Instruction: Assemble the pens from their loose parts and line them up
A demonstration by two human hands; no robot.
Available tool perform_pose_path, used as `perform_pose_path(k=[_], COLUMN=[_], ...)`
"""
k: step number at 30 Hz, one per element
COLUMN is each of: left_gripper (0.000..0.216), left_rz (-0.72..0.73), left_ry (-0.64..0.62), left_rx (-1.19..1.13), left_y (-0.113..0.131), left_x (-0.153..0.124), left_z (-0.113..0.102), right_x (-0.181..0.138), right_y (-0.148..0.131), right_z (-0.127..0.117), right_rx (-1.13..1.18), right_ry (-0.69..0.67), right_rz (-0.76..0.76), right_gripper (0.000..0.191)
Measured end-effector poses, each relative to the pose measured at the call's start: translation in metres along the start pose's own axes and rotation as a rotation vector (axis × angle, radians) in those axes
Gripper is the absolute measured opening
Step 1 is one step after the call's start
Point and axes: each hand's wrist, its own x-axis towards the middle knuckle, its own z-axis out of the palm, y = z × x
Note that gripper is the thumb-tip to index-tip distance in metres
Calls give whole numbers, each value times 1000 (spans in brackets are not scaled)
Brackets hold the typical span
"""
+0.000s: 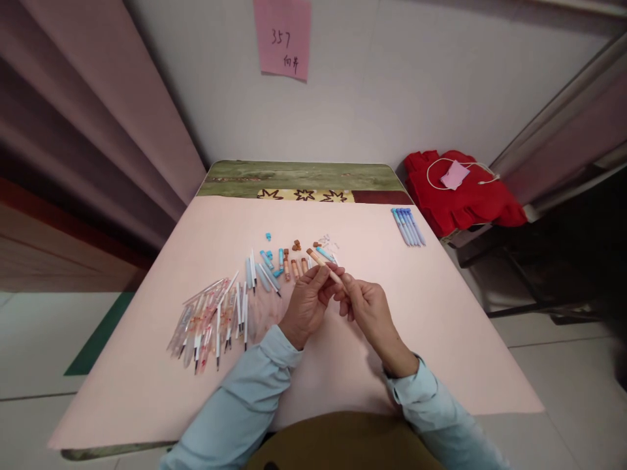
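Observation:
Both my hands meet over the middle of the pink table (147, 365) and hold one slim orange-tipped pen (321, 262). My left hand (307, 305) pinches it near its front end. Around the rear part, my right hand (368, 307) has its fingers closed. The pen points up and to the left. Just beyond my hands lie loose blue and orange pen parts (281, 261). To the left lies a heap of refills and clear pen barrels (213, 316).
Several finished blue pens (408, 226) lie in a row at the far right of the table. A red cloth (460, 192) with a white cable and a pink note sits on a stand to the right. A wall and a curtain close the far side.

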Motion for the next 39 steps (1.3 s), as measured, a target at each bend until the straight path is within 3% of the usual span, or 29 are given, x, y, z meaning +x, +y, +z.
perform_pose_path(k=[5, 11, 23, 30, 39], left_gripper=[22, 24, 24, 21, 23], left_rz=[52, 36, 32, 39, 49], left_ry=[68, 100, 51, 45, 21], left_rx=[10, 8, 50, 72, 177], left_y=[4, 7, 7, 6, 7], left_x=[1, 0, 0, 1, -2], left_z=[-1, 0, 0, -1, -1], right_x=[-1, -5, -7, -5, -7], right_y=[10, 16, 7, 8, 5], right_z=[-3, -3, -3, -2, -1], right_rx=[-19, 102, 333, 301, 445], right_ry=[48, 98, -74, 60, -123], right_rz=[-15, -16, 75, -1, 140], right_gripper=[43, 32, 53, 35, 56])
